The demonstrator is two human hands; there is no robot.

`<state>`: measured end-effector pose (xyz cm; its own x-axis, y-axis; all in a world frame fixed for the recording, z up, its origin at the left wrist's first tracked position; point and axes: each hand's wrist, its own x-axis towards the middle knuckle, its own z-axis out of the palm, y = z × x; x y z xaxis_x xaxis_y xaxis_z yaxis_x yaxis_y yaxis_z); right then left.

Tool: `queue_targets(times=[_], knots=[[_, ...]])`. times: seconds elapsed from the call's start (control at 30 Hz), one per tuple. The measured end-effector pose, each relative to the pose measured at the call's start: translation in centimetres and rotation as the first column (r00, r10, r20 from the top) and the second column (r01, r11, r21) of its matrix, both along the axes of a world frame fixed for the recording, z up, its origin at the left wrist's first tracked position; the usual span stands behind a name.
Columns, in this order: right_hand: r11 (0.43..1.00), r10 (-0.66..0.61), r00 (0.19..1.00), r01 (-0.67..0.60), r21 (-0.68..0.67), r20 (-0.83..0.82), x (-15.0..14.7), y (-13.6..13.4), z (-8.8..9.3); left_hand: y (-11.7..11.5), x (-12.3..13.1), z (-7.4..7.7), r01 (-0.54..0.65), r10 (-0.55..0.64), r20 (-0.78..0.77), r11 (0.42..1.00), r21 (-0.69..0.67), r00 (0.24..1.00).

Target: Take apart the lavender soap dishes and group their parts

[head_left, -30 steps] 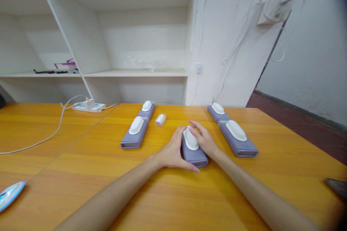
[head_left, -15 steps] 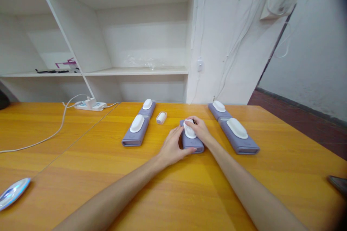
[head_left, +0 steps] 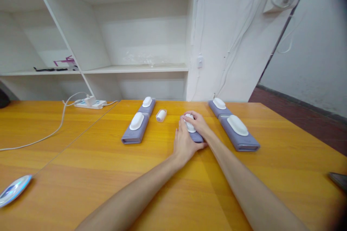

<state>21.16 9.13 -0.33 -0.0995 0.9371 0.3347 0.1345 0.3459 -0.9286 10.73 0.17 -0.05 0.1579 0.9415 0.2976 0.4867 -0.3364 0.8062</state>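
A purple block with a white oval pad [head_left: 190,127] lies on the orange table [head_left: 81,173], between both my hands. My left hand [head_left: 184,143] covers its near end, fingers together against its left side and thumb at the near edge. My right hand [head_left: 199,123] rests on its far right part, fingers curled over the white pad. Two purple blocks with white pads [head_left: 138,124] lie end to end at the left. Two more such blocks [head_left: 233,128] lie at the right. A small white capsule [head_left: 161,115] lies beside the left pair.
White shelving [head_left: 108,68] stands behind the table, with a white power strip [head_left: 89,104] and cable at its foot. A shiny oval object [head_left: 14,190] lies at the near left. A dark flat object [head_left: 338,180] sits at the right edge.
The purple block has slid away from me toward the wall, both hands moving with it. My left hand has shifted from its left side to its near end.
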Motion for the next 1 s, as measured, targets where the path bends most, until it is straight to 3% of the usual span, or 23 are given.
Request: queue_targets(times=[0.1,0.5,0.7,0.87,1.0], knots=[[1.000,0.010,0.999,-0.010,0.005,0.041,0.1,-0.2,0.0,0.2,-0.2,-0.4,-0.066,0.066,-0.018,0.998,-0.015,0.998],[0.994,-0.103,0.927,0.086,0.063,0.360,-0.4,-2.4,-0.1,0.9,-0.4,-1.8,-0.094,0.095,0.061,0.995,-0.018,0.994],[0.995,-0.096,0.868,0.070,0.071,0.487,-0.4,-3.0,0.7,0.7,-0.9,-1.5,-0.073,0.077,0.116,0.997,-0.040,0.990],[0.983,-0.183,0.815,0.148,0.109,0.549,-0.8,-4.0,0.9,0.5,-1.5,-1.2,-0.011,0.021,0.175,0.998,-0.057,0.984],[0.975,-0.221,0.776,0.183,0.125,0.591,-0.8,-4.1,0.9,0.5,-1.5,-1.0,-0.034,0.047,0.190,0.997,-0.071,0.981]])
